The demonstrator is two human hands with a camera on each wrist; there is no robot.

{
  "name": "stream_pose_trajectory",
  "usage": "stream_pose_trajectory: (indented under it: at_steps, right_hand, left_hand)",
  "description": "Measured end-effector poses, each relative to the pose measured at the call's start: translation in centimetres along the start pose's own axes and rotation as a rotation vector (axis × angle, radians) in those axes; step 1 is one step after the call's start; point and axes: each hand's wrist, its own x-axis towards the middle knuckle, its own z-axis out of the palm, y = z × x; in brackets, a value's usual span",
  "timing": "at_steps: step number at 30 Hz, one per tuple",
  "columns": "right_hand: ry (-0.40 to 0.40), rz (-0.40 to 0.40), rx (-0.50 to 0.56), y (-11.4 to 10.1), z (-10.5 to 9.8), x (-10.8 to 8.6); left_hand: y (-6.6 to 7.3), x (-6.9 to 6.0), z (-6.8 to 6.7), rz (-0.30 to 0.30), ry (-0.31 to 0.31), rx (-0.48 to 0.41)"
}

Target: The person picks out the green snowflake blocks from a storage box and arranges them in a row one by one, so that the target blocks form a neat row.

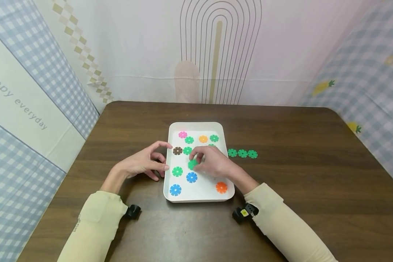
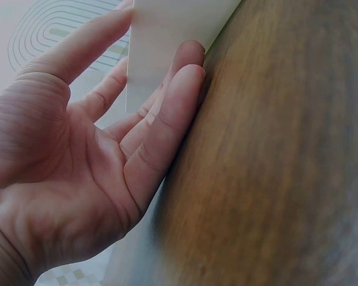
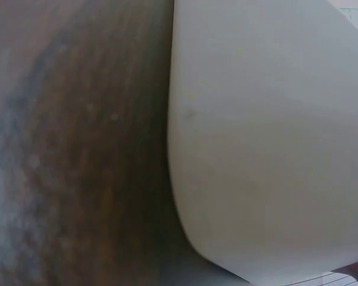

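A white tray (image 1: pixel 203 193) on the table holds several notched plastic discs: green, blue (image 1: pixel 191 177), pink, yellow, brown (image 1: pixel 177 151) and orange (image 1: pixel 221 187). Over the tray's middle, my right hand (image 1: pixel 213 162) pinches a green notched disc (image 1: pixel 192 165) between thumb and fingers. Part of another green disc is hidden behind that hand. My left hand (image 1: pixel 147 160) rests at the tray's left side, fingers spread and loosely bent. In the left wrist view its fingertips touch the tray wall (image 2: pixel 161 53). The right wrist view shows only the tray's outer wall (image 3: pixel 262 137) and table.
Right of the tray, three green discs (image 1: pixel 242 153) lie in a row on the brown wooden table (image 1: pixel 298 174). A patterned cloth (image 1: pixel 144 43) hangs behind the table's far edge. Each sleeve carries a small black wrist camera.
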Motion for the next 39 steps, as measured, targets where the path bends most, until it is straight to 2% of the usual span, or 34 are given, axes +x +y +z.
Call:
stream_pose_trajectory:
  at_steps: [5,13,33,39]
  right_hand:
    - [0.002,-0.027,0.02,0.1,0.0,-0.1]
    - [-0.01,0.018,0.131,0.3,0.0,-0.2]
    - [0.041,-0.052,0.374,0.4,-1.5,-1.5]
    - [0.06,-0.05,0.405,0.4,-2.2,-2.0]
  left_hand:
    - [-0.1,0.0,0.0,0.001,-0.005,-0.006]
    - [-0.1,0.1,0.1,0.0,-0.005,-0.007]
    - [0.0,0.0,0.0,0.003,-0.006,-0.006]
    - [-0.2,0.0,-0.1,0.008,-0.001,-0.005]
